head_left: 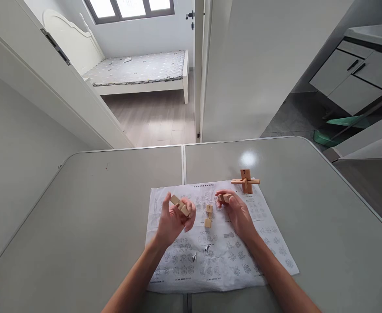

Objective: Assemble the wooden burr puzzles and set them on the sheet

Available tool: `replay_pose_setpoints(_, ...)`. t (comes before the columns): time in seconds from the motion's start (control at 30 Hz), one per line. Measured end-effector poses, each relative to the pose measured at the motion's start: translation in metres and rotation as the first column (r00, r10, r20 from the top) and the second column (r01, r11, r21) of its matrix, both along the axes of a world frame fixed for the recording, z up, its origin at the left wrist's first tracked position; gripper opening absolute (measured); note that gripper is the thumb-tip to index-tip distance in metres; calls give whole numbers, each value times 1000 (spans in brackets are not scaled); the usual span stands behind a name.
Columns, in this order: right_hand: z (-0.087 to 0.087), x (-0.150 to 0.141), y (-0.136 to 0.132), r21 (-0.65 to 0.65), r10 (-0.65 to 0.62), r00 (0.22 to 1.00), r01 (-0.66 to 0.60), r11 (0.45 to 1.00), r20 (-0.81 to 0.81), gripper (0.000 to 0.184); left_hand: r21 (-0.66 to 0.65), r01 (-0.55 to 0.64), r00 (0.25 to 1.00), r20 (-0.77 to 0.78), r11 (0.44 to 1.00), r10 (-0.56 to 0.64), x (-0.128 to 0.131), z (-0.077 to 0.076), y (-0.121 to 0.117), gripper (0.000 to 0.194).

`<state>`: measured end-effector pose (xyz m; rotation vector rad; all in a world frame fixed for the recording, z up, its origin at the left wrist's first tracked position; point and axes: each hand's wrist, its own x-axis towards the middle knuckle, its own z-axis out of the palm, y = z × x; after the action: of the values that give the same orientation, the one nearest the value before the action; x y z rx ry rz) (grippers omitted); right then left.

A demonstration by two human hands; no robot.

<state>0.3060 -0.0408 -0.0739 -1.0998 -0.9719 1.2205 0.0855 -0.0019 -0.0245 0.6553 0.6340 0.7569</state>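
Note:
My left hand (pixel 174 219) is closed around notched wooden puzzle pieces (pixel 180 205), raised over the left half of a printed instruction sheet (pixel 217 278). Between thumb and fingers, my right hand (pixel 238 213) grips another small notched wooden puzzle piece (pixel 225 198). A loose wooden puzzle piece (pixel 208 222) lies on the paper between the two hands, its middle narrower than its ends. Beyond my right hand, at the sheet's far right corner, stands a cross-shaped wooden puzzle (pixel 245 181) with a mark on its upright part.
Two small dark-and-white bits (pixel 194 256) rest on the sheet's lower middle. The grey table (pixel 80 234) has a seam down its centre and a pale raised edge. Past it are a doorway, a bed (pixel 138 71), a white wall (pixel 249 65) and cabinets (pixel 357 74).

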Motion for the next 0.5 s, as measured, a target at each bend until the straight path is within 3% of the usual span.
replay_pose_setpoints(0.27, 2, -4, -1, -9, 37, 998, -38, 999, -53, 49, -85, 1, 993, -119, 996, -11, 7, -13, 1, 64)
replay_pose_setpoints(0.37, 1, -3, -1, -55, 42, 996, -46, 997, -73, 51, -51, 1, 990, -144, 999, -9, 6, -17, -1, 58)
replay_pose_setpoints(0.5, 4, -4, 0, -97, 56, 998, -53, 994, 22, 49, 15, 24, 993, -114, 1000, -22, 6, -18, -3, 55)
